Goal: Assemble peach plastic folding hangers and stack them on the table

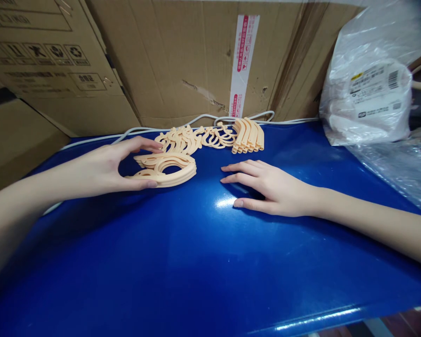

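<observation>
My left hand [108, 168] reaches in from the left, thumb and fingers curved around a small stack of peach-coloured curved plastic pieces [168, 169] lying on the blue table [196, 262]. The thumb touches the stack's near edge and the fingers its far side. My right hand [266, 187] rests flat on the table just right of the stack, fingers stretched out and holding nothing. Behind the stack lie several loose peach pieces [196, 138] and a neat row of standing pieces [248, 135].
Cardboard boxes [182, 61] stand along the table's back edge, with a white cable [182, 126] running at their foot. A clear plastic bag [368, 89] with labelled white contents sits at the back right, and crinkled plastic film [400, 168] lies in front of it.
</observation>
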Demonstrator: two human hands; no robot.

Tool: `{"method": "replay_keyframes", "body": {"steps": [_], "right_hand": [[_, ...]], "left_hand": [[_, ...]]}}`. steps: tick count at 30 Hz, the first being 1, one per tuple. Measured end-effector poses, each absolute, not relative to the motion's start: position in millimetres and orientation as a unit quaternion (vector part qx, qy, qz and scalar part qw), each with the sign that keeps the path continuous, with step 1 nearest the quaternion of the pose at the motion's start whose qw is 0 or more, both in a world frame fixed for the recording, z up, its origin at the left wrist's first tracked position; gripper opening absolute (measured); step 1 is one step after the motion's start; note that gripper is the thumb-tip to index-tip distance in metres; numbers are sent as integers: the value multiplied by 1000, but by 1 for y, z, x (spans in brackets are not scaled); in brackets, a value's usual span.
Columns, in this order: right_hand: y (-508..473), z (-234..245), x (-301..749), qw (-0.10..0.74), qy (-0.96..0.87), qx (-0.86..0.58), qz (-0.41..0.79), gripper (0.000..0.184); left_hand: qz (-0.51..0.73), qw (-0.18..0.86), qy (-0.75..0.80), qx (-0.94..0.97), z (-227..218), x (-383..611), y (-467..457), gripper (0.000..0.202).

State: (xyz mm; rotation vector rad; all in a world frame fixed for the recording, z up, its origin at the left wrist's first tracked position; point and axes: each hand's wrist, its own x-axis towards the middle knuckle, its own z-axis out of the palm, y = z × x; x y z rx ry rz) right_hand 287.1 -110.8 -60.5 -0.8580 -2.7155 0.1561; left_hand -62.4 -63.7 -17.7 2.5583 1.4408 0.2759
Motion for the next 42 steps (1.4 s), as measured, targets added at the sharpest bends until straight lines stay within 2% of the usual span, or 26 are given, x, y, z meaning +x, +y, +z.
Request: {"method": "replay_keyframes", "body": {"steps": [42], "right_hand": [[-111, -59, 288, 145, -941, -298, 61, 49]], "left_hand": [[73, 104, 488, 863, -12, -59, -68, 85]]}}
